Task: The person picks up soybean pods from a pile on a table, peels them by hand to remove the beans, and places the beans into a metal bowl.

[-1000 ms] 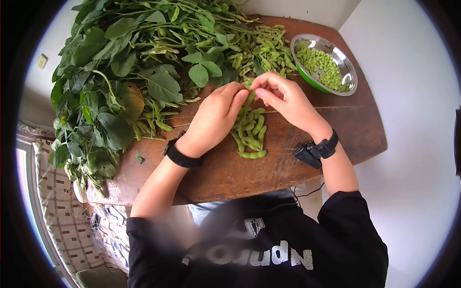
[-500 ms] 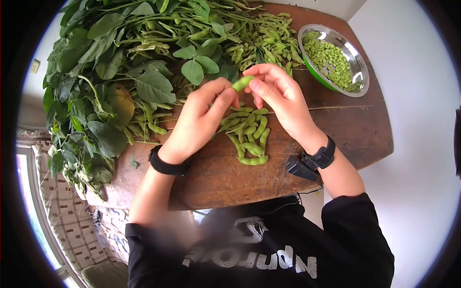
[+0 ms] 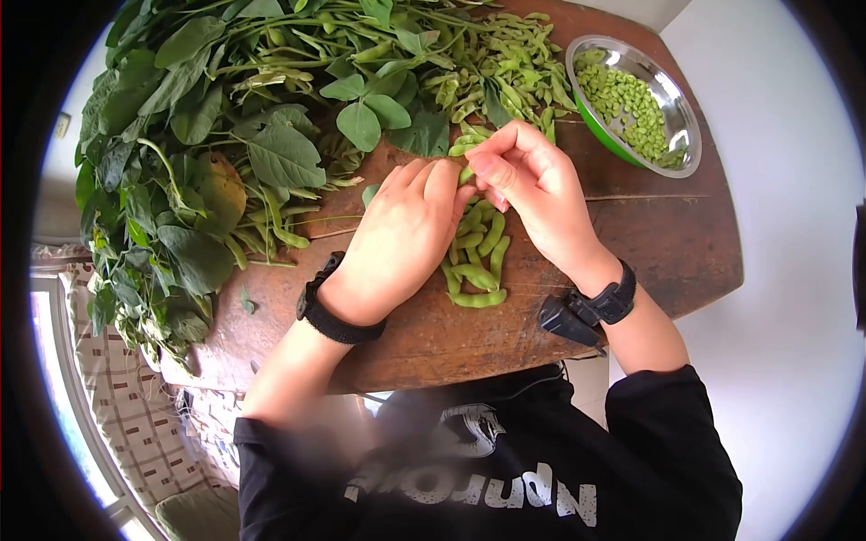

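A green soybean pod (image 3: 465,175) is pinched between my two hands above the wooden table, mostly covered by fingers. My left hand (image 3: 406,230) shows its back, its fingertips closed at the pod's lower left end. Thumb and forefinger of my right hand (image 3: 534,187) press together on the other end. Just below the hands lies a small pile of whole pods (image 3: 478,261), partly hidden by my left hand. Another pod or husk (image 3: 466,141) shows just past the fingertips.
At the upper right, a steel bowl (image 3: 687,149) with a green outside holds shelled beans (image 3: 631,113). Leafy soybean plants (image 3: 207,153) cover the table's left and back. A heap of pods or husks (image 3: 519,63) lies beside the bowl. The wooden table (image 3: 649,243) ends before a white wall.
My left hand has rolled over to show its back and moved slightly right, covering more of the pod. My right hand has hardly moved and still pinches it.
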The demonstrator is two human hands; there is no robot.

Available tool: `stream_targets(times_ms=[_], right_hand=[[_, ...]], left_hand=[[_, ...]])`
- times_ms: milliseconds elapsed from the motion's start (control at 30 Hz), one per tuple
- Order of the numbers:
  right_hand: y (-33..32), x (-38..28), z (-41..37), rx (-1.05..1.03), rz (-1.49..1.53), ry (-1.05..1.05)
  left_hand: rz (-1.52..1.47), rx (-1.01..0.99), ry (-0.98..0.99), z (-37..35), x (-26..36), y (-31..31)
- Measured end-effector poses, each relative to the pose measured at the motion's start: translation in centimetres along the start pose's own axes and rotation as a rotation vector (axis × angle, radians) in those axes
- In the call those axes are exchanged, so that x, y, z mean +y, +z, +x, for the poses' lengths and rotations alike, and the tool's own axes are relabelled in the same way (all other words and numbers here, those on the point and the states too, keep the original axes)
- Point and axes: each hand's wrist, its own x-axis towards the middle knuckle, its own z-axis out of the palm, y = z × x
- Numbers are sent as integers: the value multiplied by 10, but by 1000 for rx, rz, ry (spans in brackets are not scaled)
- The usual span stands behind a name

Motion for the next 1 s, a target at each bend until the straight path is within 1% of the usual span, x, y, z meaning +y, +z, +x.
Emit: stream_targets(times_ms=[67, 133, 200, 233, 300, 433, 500, 533, 600, 633, 667, 700, 733, 767, 800, 867, 933, 967, 1000], right_hand=[[-5, 0, 0, -17, 23, 59], [-2, 1, 0, -6, 39, 47], [-1, 1, 0, 2, 53, 35], [-1, 0, 0, -7, 56, 48], [0, -1, 0, -15, 57, 62], [3, -1, -2, -22, 94, 59], [4, -2, -3, -27, 90, 55], [6, -3, -3, -29, 99, 48], [6, -3, -3, -31, 109, 42], [5, -3, -2, -47, 109, 16], [5, -2, -2, -61, 111, -9], [7, -3, -4, -112, 47, -47], [11, -3, -7, -165, -18, -86], [19, -1, -11, -231, 7, -79], [26, -6, -16, -301, -39, -15], [27, -5, -16, -287, 1, -58], [18, -4, -8, -168, 30, -184], [14, -10, -8, -84, 24, -130], [8, -11, -6, -55, 33, -109]], left_hand=[[-9, 17, 9, 0, 0, 1], [-19, 36, 20, 1, 1, 1], [-39, 69, -12, 1, 3, 0], [-39, 69, -12, 1, 4, -2], [-80, 55, -79, 1, 6, -6], [-137, 53, -109, 0, 6, -7], [-266, 56, -123, 0, 6, -9], [-267, 56, -124, 0, 6, -9], [-420, 23, -152, 0, 6, -12], [-419, 23, -154, 0, 5, -15], [-593, 20, -261, -1, 5, -19], [-767, 17, -369, -2, 4, -21], [-928, 78, -435, -1, 3, -18], [-853, 58, -399, 1, -1, -22], [-777, 36, -363, 5, -5, -27], [-730, 41, -384, 6, -10, -29], [-907, 81, -451, 7, -16, -29], [-925, 53, -440, 7, -18, -29], [-925, 56, -441, 6, -18, -29]])
